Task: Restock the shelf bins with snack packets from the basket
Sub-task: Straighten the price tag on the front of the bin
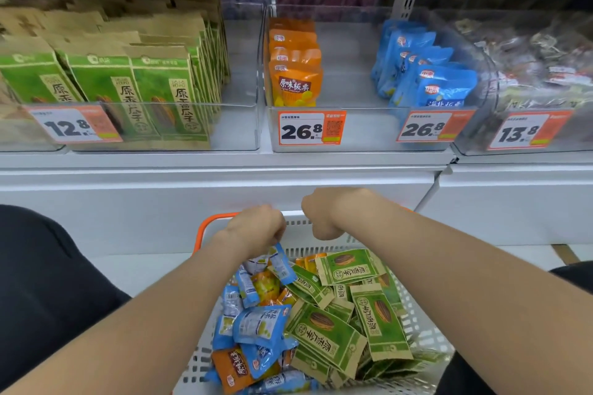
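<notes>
Left hand [253,229] pinches a blue packet [282,261] at the far end of the basket [205,228]; right hand [327,212] is curled just beside it.
The blue packet hangs from the left hand's curled fingers, its lower end touching the heap. The right hand sits slightly higher, apart from the left; its fingers are tucked under out of sight, so I cannot tell whether it holds anything. Below the forearms the white, orange-rimmed basket holds loose blue and orange pouches [253,330] under the left arm and green seed packets [330,327] under the right. Above and beyond the hands stand clear shelf bins: the left bin [237,125] is packed with upright green bags [160,96]; the middle bin [369,135] has a row of orange chestnut pouches [295,83] above the left hand and a row of blue pouches [426,80] up to the right of the right hand.
</notes>
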A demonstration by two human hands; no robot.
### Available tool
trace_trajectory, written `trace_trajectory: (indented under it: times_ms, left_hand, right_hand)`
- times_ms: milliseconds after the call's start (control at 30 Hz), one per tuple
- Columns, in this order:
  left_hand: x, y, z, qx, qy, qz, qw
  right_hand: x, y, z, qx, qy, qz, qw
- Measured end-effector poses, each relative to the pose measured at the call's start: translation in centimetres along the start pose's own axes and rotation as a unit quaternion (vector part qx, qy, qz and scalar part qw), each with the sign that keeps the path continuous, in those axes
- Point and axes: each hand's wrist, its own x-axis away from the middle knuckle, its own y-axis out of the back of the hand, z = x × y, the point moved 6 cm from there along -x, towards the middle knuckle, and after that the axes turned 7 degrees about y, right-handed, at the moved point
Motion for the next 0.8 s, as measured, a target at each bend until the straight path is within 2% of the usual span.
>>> trace_trajectory:
  times_ms: [100, 200, 300, 400, 533, 600, 667, 733, 800]
  left_hand:
    - [1.1, 1.1, -0.3, 0.149, 0.004, -0.040, 0.988]
    - [2.1, 2.5, -0.8, 0.275, 0.003, -0.086, 0.958]
    - [2.9, 3.7, -0.6, 0.374, 0.008, -0.084, 0.924]
    - [4.0, 5.4, -0.3, 0.493, 0.009, -0.083, 0.866]
    - [5.1, 9.1, -1.1, 0.611, 0.003, -0.124, 0.782]
    - [5.7, 11.3, -1.7, 0.616, 0.004, -0.195, 0.763]
    - [6.6, 13.6, -2.3, 0.576, 0.005, -0.306, 0.758]
    - [7.7, 15.7, -3.0, 0.500, -0.009, -0.413, 0.761]
    - [8.2, 17.4, -4.0, 0.413, -0.029, -0.467, 0.781]
  right_hand:
    - [0.5, 0.0, -1.0, -0.007, -0.019, 0.004, 1.000]
    - [0.8, -0.7, -1.4, -0.001, -0.029, 0.030, 0.999]
    - [1.0, -1.3, -1.2, -0.004, -0.017, 0.024, 1.000]
    - [1.6, -0.9, -1.4, -0.059, -0.005, -0.016, 0.998]
    - [3.4, 2.2, -2.4, -0.113, 0.007, -0.127, 0.985]
    - [5.0, 4.2, -3.6, -0.157, -0.003, -0.157, 0.975]
    - [7.2, 6.3, -4.7, -0.212, -0.012, -0.182, 0.960]
    - [9.3, 8.6, -5.7, -0.243, -0.030, -0.241, 0.939]
    - [11.6, 11.0, -6.9, -0.239, -0.054, -0.333, 0.911]
